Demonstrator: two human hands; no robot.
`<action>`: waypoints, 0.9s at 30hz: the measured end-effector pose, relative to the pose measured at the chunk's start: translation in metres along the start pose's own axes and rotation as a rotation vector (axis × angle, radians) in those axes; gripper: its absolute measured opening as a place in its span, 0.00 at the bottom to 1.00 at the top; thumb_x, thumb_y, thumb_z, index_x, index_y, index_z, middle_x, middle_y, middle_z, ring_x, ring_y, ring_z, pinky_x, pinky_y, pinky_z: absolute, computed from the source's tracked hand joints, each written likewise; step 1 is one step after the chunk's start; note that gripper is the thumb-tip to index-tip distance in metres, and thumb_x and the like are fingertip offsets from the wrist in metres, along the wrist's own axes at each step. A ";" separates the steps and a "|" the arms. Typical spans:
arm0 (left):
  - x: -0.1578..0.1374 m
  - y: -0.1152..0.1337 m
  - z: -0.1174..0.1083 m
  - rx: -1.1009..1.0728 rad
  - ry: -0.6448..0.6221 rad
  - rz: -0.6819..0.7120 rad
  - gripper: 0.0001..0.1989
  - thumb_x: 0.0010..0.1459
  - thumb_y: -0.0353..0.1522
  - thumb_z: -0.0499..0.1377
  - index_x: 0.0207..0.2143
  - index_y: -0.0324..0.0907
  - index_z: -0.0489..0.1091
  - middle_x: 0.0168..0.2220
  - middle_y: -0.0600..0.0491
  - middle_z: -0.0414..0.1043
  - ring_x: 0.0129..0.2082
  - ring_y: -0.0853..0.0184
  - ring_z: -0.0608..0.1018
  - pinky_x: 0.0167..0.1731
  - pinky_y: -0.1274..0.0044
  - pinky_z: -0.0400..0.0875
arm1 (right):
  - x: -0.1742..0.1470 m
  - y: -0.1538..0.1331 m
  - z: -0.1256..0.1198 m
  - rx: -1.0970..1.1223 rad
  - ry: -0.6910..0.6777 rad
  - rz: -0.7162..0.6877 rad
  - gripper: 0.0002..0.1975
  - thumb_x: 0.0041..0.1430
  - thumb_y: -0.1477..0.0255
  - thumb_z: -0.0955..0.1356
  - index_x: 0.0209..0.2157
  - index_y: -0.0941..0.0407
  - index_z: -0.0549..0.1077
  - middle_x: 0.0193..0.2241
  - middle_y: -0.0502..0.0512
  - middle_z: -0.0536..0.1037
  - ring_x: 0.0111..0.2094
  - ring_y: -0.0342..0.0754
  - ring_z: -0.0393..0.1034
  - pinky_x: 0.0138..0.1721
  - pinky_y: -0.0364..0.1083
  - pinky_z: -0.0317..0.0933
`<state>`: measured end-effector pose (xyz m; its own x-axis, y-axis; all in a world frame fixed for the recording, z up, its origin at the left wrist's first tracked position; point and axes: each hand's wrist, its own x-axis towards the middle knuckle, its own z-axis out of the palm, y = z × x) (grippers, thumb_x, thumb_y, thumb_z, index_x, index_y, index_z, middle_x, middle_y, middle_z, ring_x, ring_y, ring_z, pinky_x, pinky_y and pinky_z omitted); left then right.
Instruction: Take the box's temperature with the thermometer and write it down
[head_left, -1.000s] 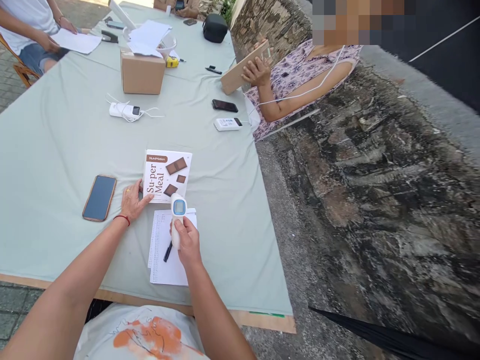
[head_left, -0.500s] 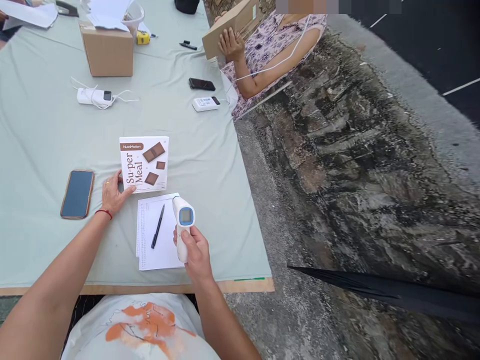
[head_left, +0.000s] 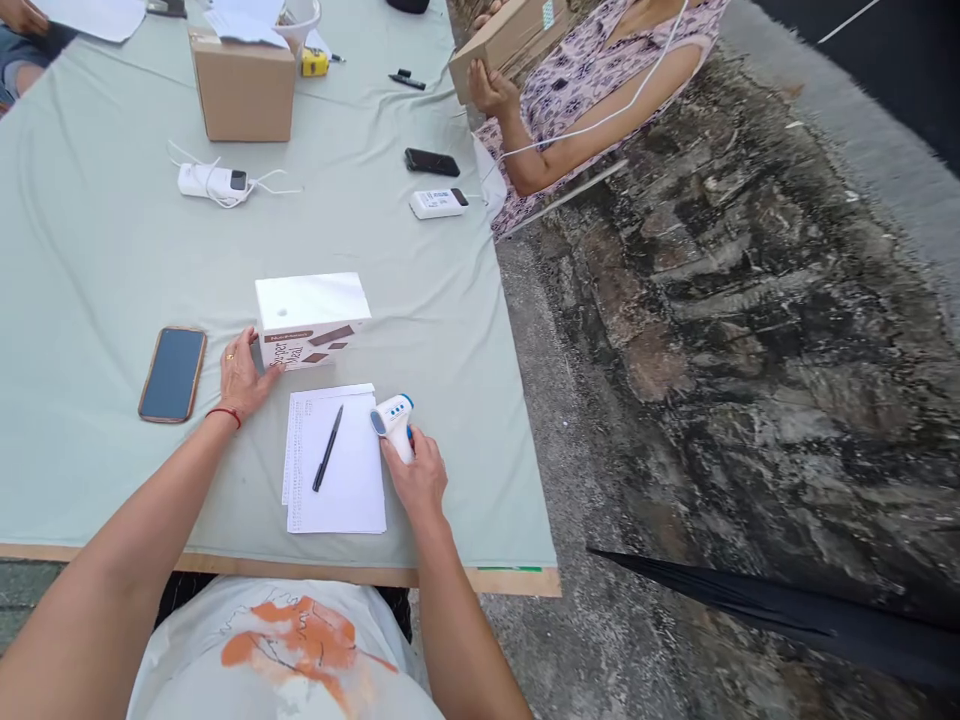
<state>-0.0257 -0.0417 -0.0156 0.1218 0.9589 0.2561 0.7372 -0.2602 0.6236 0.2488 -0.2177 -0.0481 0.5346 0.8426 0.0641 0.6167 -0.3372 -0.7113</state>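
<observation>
A white snack box (head_left: 313, 300) with a brown label and chocolate pieces printed on its front stands on the cloth, its plain white top showing. My left hand (head_left: 244, 375) grips its lower left corner, thumb in front and fingers along the side. In my right hand (head_left: 418, 475) is a white and blue infrared thermometer (head_left: 395, 415), fingers wrapped round its handle, its head turned to the left. Printed sheets (head_left: 360, 480) lie between my forearms, with a black pen (head_left: 328, 448) slanting across them. Left of my left hand rests a smartphone (head_left: 172, 375).
Farther back on the tablecloth (head_left: 97, 270) are a cardboard box (head_left: 244, 95) topped with papers, a corded white device (head_left: 212, 183), a black phone (head_left: 432, 162) and another white device (head_left: 439, 203). A co-worker at right holds a carton (head_left: 510, 45). Rocky ground (head_left: 675, 350) lies beyond the table's right edge.
The snack box has tipped upright, so its top now faces me more than its front. The thermometer has rotated in my right hand, its screen turned out of sight. The whole view has shifted slightly.
</observation>
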 end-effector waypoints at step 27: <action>-0.011 0.024 0.002 0.287 -0.446 0.495 0.19 0.48 0.44 0.63 0.36 0.40 0.70 0.40 0.44 0.70 0.44 0.51 0.70 0.45 0.63 0.62 | 0.000 -0.073 0.028 0.633 -0.370 -0.108 0.21 0.53 0.64 0.66 0.49 0.55 0.70 0.37 0.54 0.71 0.37 0.48 0.65 0.44 0.49 0.62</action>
<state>-0.0078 -0.0584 -0.0047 0.7010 0.7069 0.0941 0.6632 -0.6947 0.2786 0.1879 -0.1816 -0.0155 0.1910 0.9816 -0.0043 0.1440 -0.0324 -0.9891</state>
